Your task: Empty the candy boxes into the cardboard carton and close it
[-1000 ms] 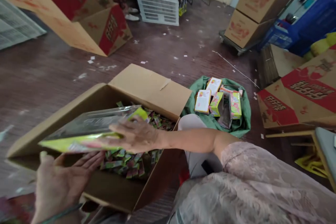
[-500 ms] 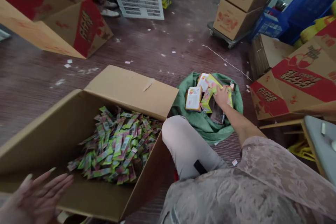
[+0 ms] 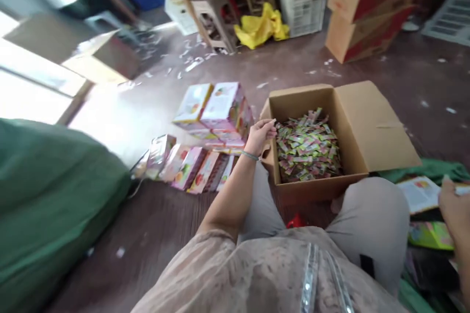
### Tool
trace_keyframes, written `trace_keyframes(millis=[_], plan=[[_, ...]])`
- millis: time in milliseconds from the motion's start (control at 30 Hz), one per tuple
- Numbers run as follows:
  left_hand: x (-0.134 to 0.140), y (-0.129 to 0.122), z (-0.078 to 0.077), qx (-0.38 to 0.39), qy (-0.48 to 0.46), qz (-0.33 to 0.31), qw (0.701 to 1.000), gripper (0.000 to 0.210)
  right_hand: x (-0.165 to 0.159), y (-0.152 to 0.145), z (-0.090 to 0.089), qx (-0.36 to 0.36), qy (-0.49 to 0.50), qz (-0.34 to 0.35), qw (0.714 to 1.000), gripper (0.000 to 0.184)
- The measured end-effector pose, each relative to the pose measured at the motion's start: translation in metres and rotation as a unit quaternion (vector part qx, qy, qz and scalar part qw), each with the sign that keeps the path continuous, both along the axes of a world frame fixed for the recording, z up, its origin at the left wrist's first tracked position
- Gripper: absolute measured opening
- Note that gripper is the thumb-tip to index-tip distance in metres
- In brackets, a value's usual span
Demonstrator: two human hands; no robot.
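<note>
An open cardboard box [image 3: 358,132] stands before my knees, with a heap of small green and pink sachets [image 3: 308,149] inside. My left hand [image 3: 261,136] is over the box's left rim, its fingers drawn together; whatever they pinch is too small to make out. At the right edge, my right hand [image 3: 453,200] is blurred and partly cut off. It is beside a white printed carton [image 3: 418,193] and a yellow-green carton [image 3: 429,235], which lie on a green sack [image 3: 433,168]. Its grip does not show clearly.
Stacked printed cartons [image 3: 223,107] stand left of the box, with a row of cartons [image 3: 196,168] before them. A large green sack [image 3: 55,205] fills the left. Behind are a yellow bag [image 3: 261,27], white crates [image 3: 304,0] and big cardboard boxes [image 3: 367,14]. A person sits far left.
The view has swung left, bringing in the carton stacks and large green sack. My left hand has gone from spread fingers to drawn-together fingers at the box rim. My right hand remains by the cartons.
</note>
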State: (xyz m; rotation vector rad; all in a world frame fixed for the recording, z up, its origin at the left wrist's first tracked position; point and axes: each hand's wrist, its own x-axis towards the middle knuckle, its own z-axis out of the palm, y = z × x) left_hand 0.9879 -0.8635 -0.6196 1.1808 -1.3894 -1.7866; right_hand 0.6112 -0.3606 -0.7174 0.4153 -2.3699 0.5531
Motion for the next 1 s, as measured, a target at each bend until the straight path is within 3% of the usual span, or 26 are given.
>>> trace_keyframes(millis=[67,100,200,267,333,433,600,733,867,1000], plan=[[0.042,-0.018,-0.01,-0.085,0.03,0.066,0.994,0.039,0.007,-0.058,0.019,-0.027,0.024,0.109,0.993,0.073],[0.067,-0.028,-0.017,-0.13,-0.013,0.107,0.986,0.037,0.017,-0.086,0.028,-0.024,0.047,0.163,0.985,0.073],[0.152,-0.061,-0.041,-0.193,-0.283,0.176,0.923,0.029,0.05,-0.155,0.039,0.007,0.108,0.274,0.956,0.065],[0.208,-0.082,-0.06,-0.164,-0.415,0.176,0.878,0.026,0.06,-0.182,0.033,0.026,0.097,0.304,0.947,0.061],[0.256,-0.097,-0.08,-0.117,-0.481,0.16,0.854,0.028,0.058,-0.196,0.025,0.024,0.069,0.309,0.948,0.066],[0.301,-0.111,-0.113,-0.063,-0.551,0.106,0.825,0.052,0.053,-0.203,0.02,0.003,0.034,0.297,0.954,0.084],[0.315,-0.119,-0.171,-0.017,-0.591,0.021,0.807,0.1,0.065,-0.212,0.029,0.056,-0.01,0.311,0.949,0.086],[0.305,-0.111,-0.203,-0.011,-0.605,0.017,0.796,0.106,0.075,-0.221,0.033,0.105,-0.045,0.308,0.945,0.092],[0.303,-0.088,-0.21,0.008,-0.603,0.036,0.797,0.085,0.08,-0.229,0.034,0.137,-0.039,0.33,0.933,0.092],[0.311,-0.053,-0.197,0.056,-0.567,0.056,0.82,0.07,0.089,-0.232,0.039,0.17,-0.022,0.359,0.918,0.08]])
